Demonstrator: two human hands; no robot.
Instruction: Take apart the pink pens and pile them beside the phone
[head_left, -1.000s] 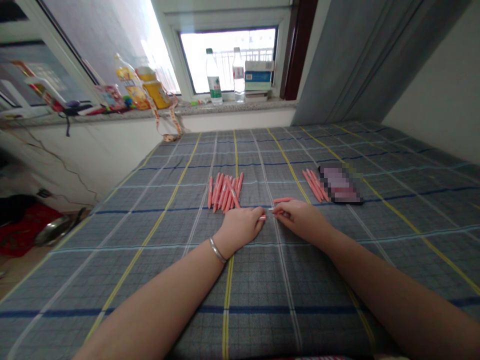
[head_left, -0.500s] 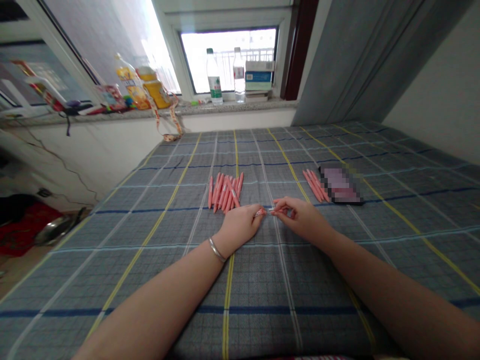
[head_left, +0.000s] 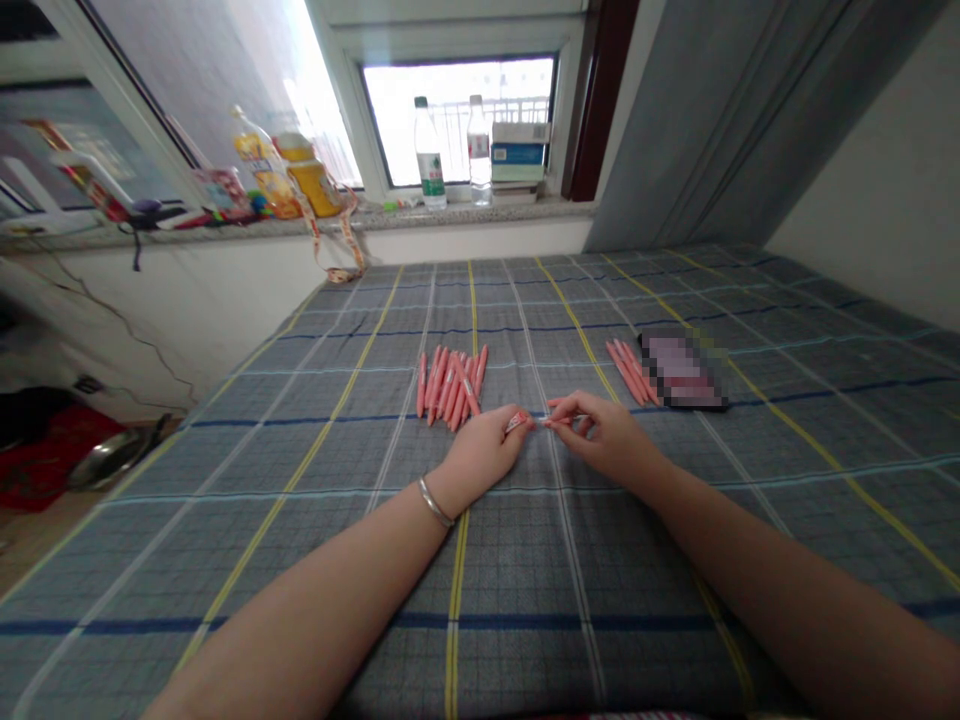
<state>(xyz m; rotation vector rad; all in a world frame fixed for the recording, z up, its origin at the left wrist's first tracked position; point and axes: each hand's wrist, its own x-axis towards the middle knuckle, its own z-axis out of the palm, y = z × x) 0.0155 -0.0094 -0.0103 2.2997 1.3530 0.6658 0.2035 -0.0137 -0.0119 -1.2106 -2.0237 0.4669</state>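
Observation:
My left hand is closed round a pink pen piece with pale printing, most of it hidden in the fingers. Facing it, my right hand pinches a slim pink and whitish pen part between thumb and fingertips. The two pieces point at each other across a narrow gap, and I cannot tell whether they are joined. Just beyond my left hand lies a pile of several pink pens. A smaller row of pink pens rests past my right hand.
A dark-edged phone-like object, its face blurred out, lies beside the smaller row. Everything sits on a grey checked cloth. At the back, the windowsill carries water bottles, boxes and a yellow bottle with a strap.
Both hands stay almost in place, with only slight shifts of the fingers round the pen pieces. The pens on the cloth have not moved.

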